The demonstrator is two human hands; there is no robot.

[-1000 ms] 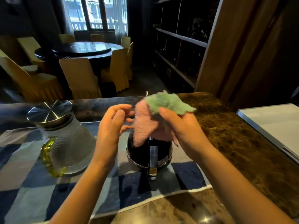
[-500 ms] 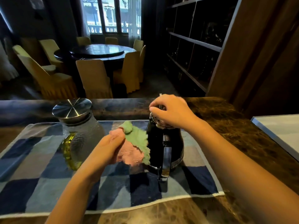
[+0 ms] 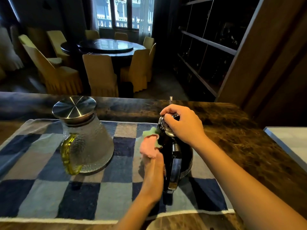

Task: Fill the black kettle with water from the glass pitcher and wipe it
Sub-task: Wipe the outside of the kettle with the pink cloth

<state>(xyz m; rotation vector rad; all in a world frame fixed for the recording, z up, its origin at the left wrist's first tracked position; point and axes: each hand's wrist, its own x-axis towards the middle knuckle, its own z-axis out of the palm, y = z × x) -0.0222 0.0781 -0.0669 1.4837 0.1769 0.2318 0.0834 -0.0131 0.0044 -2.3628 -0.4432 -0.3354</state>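
Observation:
The black kettle with a chrome handle stands upright on a blue checked mat. My right hand grips its shiny lid from above. My left hand presses a pink and green cloth against the kettle's left side. The glass pitcher, with a steel lid and yellow-green handle, stands to the left on the same mat, apart from both hands.
The mat lies on a dark marble counter. A pale panel sits at the counter's right edge. Beyond the counter are a round dining table with yellow-covered chairs and dark shelving.
The cloth passed from my right hand to my left, which now holds it against the kettle's side. My right hand moved onto the kettle lid and stays there.

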